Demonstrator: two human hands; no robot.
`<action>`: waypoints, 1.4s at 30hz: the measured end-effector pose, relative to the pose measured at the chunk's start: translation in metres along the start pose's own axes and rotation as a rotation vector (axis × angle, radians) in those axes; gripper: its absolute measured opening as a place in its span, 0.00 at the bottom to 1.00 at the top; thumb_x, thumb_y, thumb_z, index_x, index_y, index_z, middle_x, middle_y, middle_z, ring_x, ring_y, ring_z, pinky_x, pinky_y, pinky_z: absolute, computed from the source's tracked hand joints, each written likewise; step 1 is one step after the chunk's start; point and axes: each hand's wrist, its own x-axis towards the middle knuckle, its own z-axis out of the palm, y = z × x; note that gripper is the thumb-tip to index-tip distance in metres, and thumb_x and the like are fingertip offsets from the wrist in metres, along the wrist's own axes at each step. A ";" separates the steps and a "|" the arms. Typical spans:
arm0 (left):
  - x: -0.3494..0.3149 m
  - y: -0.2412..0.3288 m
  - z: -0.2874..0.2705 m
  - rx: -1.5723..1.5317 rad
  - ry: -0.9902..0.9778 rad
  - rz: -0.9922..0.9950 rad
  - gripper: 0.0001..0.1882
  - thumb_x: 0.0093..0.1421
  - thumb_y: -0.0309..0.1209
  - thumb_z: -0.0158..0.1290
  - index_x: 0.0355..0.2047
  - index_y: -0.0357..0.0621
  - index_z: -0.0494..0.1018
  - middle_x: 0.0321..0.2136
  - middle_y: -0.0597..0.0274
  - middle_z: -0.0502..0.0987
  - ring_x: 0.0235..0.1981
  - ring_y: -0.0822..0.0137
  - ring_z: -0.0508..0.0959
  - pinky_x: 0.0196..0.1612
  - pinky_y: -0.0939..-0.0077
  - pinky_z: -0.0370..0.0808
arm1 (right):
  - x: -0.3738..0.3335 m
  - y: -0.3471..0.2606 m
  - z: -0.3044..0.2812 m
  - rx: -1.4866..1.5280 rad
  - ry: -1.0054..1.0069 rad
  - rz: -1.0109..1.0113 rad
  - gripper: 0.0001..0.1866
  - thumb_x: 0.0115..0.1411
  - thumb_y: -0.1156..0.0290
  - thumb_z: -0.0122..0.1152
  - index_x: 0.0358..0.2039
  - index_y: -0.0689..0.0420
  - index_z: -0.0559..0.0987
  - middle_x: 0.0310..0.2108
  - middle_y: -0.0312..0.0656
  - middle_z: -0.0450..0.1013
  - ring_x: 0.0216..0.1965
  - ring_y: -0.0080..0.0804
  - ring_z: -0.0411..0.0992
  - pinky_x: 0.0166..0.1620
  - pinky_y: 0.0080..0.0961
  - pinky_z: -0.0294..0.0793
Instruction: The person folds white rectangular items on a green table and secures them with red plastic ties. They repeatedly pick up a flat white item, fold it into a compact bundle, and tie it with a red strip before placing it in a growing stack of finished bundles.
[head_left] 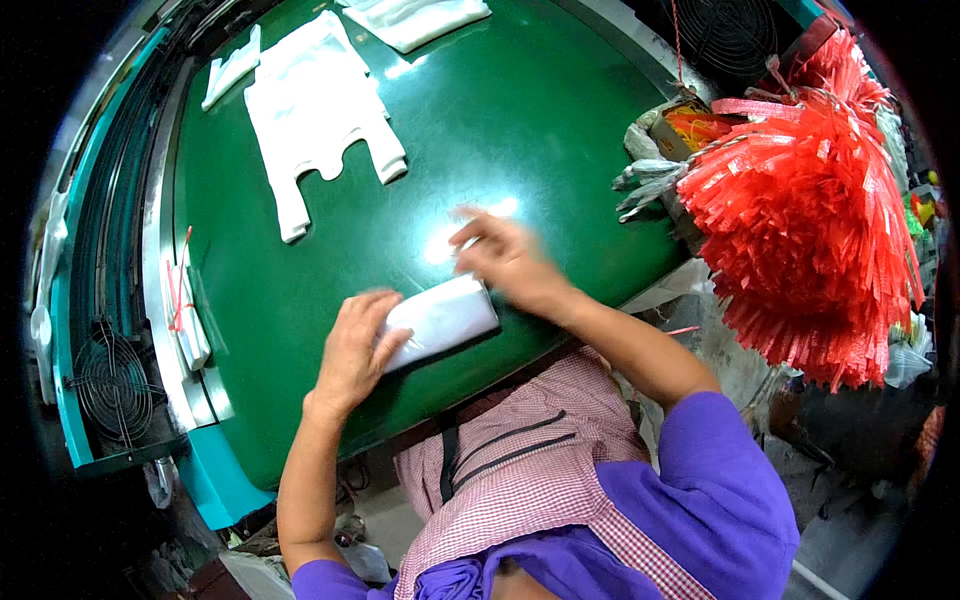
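Note:
A folded bundle of white plastic bags lies near the front edge of the green table. My left hand grips the bundle's left end, thumb on top and the other fingers along the far side. Just above its right end, my right hand is lifted and blurred by motion. Its fingers look loosely bent and apart, with nothing visible in them. Farther off, a flat stack of white T-shirt bags lies with its handles toward me.
More white bags lie at the far edge, with another folded piece at far left. A red-tied bundle rests by the left edge. Red plastic strips hang at right. Black fan guards flank the table.

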 end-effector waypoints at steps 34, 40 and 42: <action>-0.035 0.041 -0.031 -1.327 -0.318 -0.513 0.19 0.53 0.32 0.61 0.43 0.35 0.72 0.37 0.64 0.77 0.37 0.75 0.76 0.44 0.79 0.73 | -0.079 0.000 0.084 -0.235 -0.431 -0.430 0.12 0.57 0.73 0.53 0.41 0.60 0.76 0.32 0.48 0.76 0.33 0.46 0.75 0.40 0.39 0.74; -0.030 0.014 -0.064 -1.064 0.175 -0.351 0.15 0.57 0.28 0.57 0.44 0.35 0.74 0.36 0.62 0.78 0.37 0.74 0.76 0.42 0.78 0.74 | -0.078 -0.039 0.021 -0.663 -0.803 -0.144 0.10 0.50 0.76 0.62 0.35 0.58 0.77 0.49 0.56 0.69 0.52 0.50 0.68 0.51 0.40 0.70; -0.027 -0.003 -0.067 -0.617 0.189 -0.347 0.18 0.53 0.29 0.56 0.44 0.34 0.75 0.37 0.60 0.79 0.39 0.71 0.77 0.44 0.75 0.74 | -0.064 -0.052 0.018 -0.530 -0.680 -0.511 0.09 0.50 0.75 0.64 0.33 0.59 0.77 0.53 0.56 0.68 0.54 0.54 0.67 0.54 0.39 0.68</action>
